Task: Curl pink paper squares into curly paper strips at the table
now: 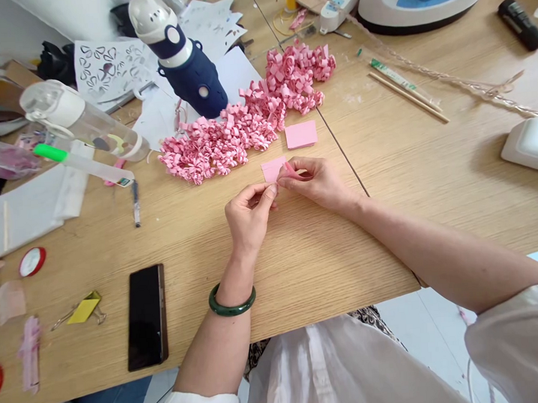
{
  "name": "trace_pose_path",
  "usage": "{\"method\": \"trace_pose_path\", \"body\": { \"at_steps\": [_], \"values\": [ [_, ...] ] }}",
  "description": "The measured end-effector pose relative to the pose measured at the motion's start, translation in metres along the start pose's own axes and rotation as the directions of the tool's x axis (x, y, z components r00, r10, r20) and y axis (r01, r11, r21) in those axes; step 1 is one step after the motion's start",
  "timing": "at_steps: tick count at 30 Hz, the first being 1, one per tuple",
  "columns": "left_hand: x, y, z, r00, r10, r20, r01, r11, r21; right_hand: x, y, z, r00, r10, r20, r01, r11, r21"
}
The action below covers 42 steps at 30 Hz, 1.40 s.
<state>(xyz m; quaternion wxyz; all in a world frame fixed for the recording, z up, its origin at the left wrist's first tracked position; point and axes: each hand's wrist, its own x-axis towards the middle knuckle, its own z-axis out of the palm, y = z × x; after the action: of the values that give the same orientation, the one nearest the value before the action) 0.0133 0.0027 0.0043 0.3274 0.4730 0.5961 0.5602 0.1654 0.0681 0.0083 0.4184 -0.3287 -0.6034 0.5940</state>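
Note:
My right hand (315, 180) is closed on a folded pink paper strip (293, 171), which sticks up between thumb and fingers. Close beside it, my left hand (251, 213) pinches thumb against forefinger; whatever lies between those fingertips is too small to make out. Just behind the fingertips lies a pink paper piece with cut lines (271, 167), partly covered by my right hand. A neat stack of pink paper rectangles (301, 135) sits a little farther back. Beyond it stretches a long heap of curled pink paper pieces (230, 140).
A dark blue bottle (194, 76) stands behind the heap, with a clear bottle (84, 118) to its left. A black phone (146, 316) and a yellow binder clip (84, 308) lie front left. Wooden sticks (408, 98), a twisted cord (447, 84) and a white appliance (421, 4) are at right.

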Motion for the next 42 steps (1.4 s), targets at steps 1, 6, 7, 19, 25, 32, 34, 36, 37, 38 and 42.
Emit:
{"method": "trace_pose_path", "body": {
  "at_steps": [1,6,7,19,25,32,34,36,37,38,42],
  "values": [
    [0.000,0.000,0.000,1.000,0.003,0.002,-0.003,1.000,0.007,0.000,0.001,0.000,1.000,-0.001,-0.003,0.001,1.000,-0.013],
    [0.000,-0.003,-0.001,1.000,0.024,0.018,-0.025,0.998,0.050,0.000,0.004,0.000,1.000,-0.011,-0.005,0.011,0.999,-0.046],
    [0.000,-0.003,-0.002,0.999,0.027,0.024,-0.029,0.998,0.056,0.001,0.005,0.001,1.000,-0.017,-0.002,0.017,0.999,-0.048],
    [0.002,-0.002,0.000,1.000,0.012,-0.019,-0.013,0.998,-0.060,0.000,0.002,0.001,1.000,0.019,-0.016,-0.019,1.000,0.007],
    [0.002,-0.003,0.003,0.997,-0.062,-0.040,0.053,0.980,-0.193,0.000,0.000,0.002,0.993,0.104,-0.064,-0.095,0.986,0.138],
    [-0.001,-0.005,0.004,1.000,-0.019,-0.006,0.018,0.991,-0.130,-0.001,-0.001,0.002,0.992,0.127,-0.014,-0.123,0.980,0.159],
    [-0.001,-0.005,0.005,1.000,-0.011,-0.008,0.010,0.993,-0.116,-0.001,-0.001,0.002,0.992,0.125,-0.011,-0.122,0.981,0.152],
    [-0.001,-0.006,0.004,1.000,-0.006,-0.015,0.004,0.995,-0.099,-0.001,-0.001,0.002,0.993,0.115,-0.006,-0.113,0.983,0.144],
    [-0.001,-0.006,0.004,1.000,0.000,-0.023,-0.002,0.996,-0.090,-0.002,-0.002,0.002,0.994,0.110,-0.002,-0.109,0.984,0.140],
    [-0.001,-0.006,0.004,0.999,0.007,-0.032,-0.010,0.997,-0.080,-0.002,-0.002,0.002,0.995,0.104,0.002,-0.104,0.985,0.136],
    [0.000,-0.005,0.004,0.998,0.029,-0.055,-0.032,0.998,-0.054,-0.003,-0.005,0.003,0.997,0.077,0.016,-0.079,0.992,0.102]
  ]
}}
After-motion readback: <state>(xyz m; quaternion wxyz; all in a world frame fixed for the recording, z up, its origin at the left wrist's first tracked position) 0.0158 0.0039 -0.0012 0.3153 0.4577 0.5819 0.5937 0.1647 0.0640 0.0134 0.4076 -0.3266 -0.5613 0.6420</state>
